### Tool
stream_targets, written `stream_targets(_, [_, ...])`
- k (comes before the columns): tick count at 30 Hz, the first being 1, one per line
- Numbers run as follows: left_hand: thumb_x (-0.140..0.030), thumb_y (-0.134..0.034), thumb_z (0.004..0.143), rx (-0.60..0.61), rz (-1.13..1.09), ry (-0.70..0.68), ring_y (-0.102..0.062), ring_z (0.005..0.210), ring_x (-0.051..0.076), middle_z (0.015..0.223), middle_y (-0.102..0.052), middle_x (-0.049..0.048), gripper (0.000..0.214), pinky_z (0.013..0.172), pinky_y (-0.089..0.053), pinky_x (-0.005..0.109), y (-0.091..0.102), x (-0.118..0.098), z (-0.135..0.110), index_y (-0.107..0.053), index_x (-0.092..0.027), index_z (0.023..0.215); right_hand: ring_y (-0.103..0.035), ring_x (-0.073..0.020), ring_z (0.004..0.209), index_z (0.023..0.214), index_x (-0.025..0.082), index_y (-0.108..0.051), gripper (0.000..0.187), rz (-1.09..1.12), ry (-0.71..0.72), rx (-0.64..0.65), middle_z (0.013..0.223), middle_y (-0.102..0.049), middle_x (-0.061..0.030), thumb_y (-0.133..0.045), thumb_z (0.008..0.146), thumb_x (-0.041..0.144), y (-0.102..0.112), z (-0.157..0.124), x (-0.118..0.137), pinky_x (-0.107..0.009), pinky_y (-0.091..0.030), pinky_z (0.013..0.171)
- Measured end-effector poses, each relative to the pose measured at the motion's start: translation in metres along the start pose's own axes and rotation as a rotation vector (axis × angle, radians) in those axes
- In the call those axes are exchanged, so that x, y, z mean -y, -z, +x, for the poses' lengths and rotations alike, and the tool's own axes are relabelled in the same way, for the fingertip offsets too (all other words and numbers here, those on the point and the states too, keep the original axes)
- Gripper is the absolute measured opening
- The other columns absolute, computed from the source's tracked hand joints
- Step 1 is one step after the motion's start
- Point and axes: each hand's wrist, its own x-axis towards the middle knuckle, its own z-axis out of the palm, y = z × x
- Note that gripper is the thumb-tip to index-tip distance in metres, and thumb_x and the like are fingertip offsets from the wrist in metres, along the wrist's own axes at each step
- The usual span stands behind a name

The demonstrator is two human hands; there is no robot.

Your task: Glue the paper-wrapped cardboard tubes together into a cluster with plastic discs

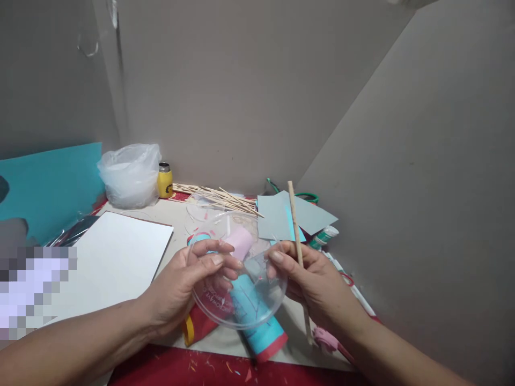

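Note:
A round clear plastic lid (257, 317) with raised lettering is held up between my two hands. At its left rim, my left hand (201, 271) has the thumb on the near side and fingers around the edge. My right hand (306, 271) pinches near the right rim and also holds a thin wooden stick (294, 220) upright across the palm. Behind and below the lid lies a blue paper-covered tube (265, 335) with a red band, partly seen through the plastic. A red tube with a yellow end (189, 328) sits under my left wrist.
Wooden sticks (217, 198) lie in a pile at the back, beside a yellow bottle (164, 182) and a white plastic bag (131, 177). Grey paper (273, 212) is behind my right hand. White board (120, 257) lies at left; pink scissors (325, 339) are at lower right.

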Motion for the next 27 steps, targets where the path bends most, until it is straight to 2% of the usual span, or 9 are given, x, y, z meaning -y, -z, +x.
stream_targets(2, [-0.030,-0.085,0.079,0.012,-0.014,0.014,-0.066,0.081,0.014,0.093,-0.074,0.0078,0.028,0.075,-0.054,0.025,0.001,-0.001,0.000,-0.072,-0.014,0.099,-0.041,-0.0059,0.045,0.079,0.018,-0.060,0.048,0.004,0.013,0.005,0.063,-0.065,0.0005,-0.084,0.071,0.059,-0.002,0.000,-0.001,-0.019,-0.027,0.043])
stream_targets(7, [-0.029,-0.083,0.080,0.075,-0.045,0.039,-0.061,0.083,0.014,0.093,-0.067,0.0057,0.024,0.080,-0.054,0.027,0.006,-0.002,0.004,-0.070,-0.015,0.095,-0.025,-0.0022,0.038,0.080,0.019,-0.058,0.049,0.015,0.023,0.054,0.061,-0.064,0.0028,-0.082,0.072,0.061,-0.002,0.001,-0.003,-0.018,-0.018,0.038])
stream_targets(12, [-0.028,-0.082,0.082,0.130,-0.061,0.031,-0.056,0.078,0.011,0.095,-0.064,0.0043,0.024,0.078,-0.054,0.026,0.009,0.000,0.006,-0.069,-0.016,0.098,-0.030,-0.0032,0.041,0.080,0.019,-0.058,0.046,0.017,0.037,0.089,0.064,-0.066,0.0020,-0.079,0.077,0.060,0.000,0.003,-0.006,-0.019,-0.022,0.040])
stream_targets(15, [-0.029,-0.081,0.082,0.105,-0.026,0.008,-0.057,0.078,0.011,0.094,-0.065,0.0037,0.026,0.077,-0.054,0.026,0.008,0.001,0.006,-0.069,-0.017,0.103,-0.027,-0.0024,0.040,0.081,0.018,-0.059,0.046,-0.025,0.045,0.115,0.062,-0.062,0.0031,-0.076,0.080,0.061,0.001,0.004,-0.006,-0.018,-0.018,0.040])
stream_targets(19, [-0.031,-0.076,0.088,0.028,0.079,-0.084,-0.060,0.078,0.012,0.096,-0.068,0.0030,0.025,0.075,-0.054,0.025,0.006,-0.002,0.005,-0.068,-0.020,0.109,-0.030,-0.0041,0.041,0.098,0.017,-0.064,0.051,-0.099,0.122,0.112,0.071,-0.063,0.0003,-0.060,0.089,0.068,0.006,0.004,-0.005,-0.020,-0.019,0.039])
stream_targets(22, [-0.036,-0.072,0.092,-0.002,0.196,-0.211,-0.062,0.080,0.012,0.098,-0.070,0.0027,0.026,0.076,-0.053,0.023,0.009,-0.007,0.004,-0.068,-0.023,0.114,-0.035,-0.0063,0.043,0.108,0.016,-0.066,0.059,-0.133,0.206,0.072,0.073,-0.064,-0.0024,-0.045,0.096,0.069,0.010,-0.001,-0.005,-0.021,-0.024,0.039])
stream_targets(25, [-0.037,-0.068,0.095,-0.073,0.342,-0.351,-0.062,0.082,0.012,0.102,-0.071,0.0019,0.028,0.079,-0.054,0.023,0.014,-0.011,0.005,-0.067,-0.026,0.120,-0.037,-0.0074,0.044,0.111,0.015,-0.070,0.056,-0.227,0.228,0.038,0.070,-0.061,-0.0006,-0.046,0.098,0.064,0.014,-0.013,-0.007,-0.022,-0.030,0.040])
stream_targets(27, [-0.037,-0.065,0.096,-0.111,0.422,-0.435,-0.064,0.086,0.014,0.104,-0.071,0.0022,0.029,0.080,-0.055,0.024,0.017,-0.012,0.007,-0.066,-0.027,0.123,-0.043,-0.0094,0.045,0.115,0.016,-0.072,0.054,-0.352,0.211,0.077,0.060,-0.056,0.0021,-0.046,0.100,0.060,0.016,-0.024,-0.009,-0.022,-0.039,0.042])
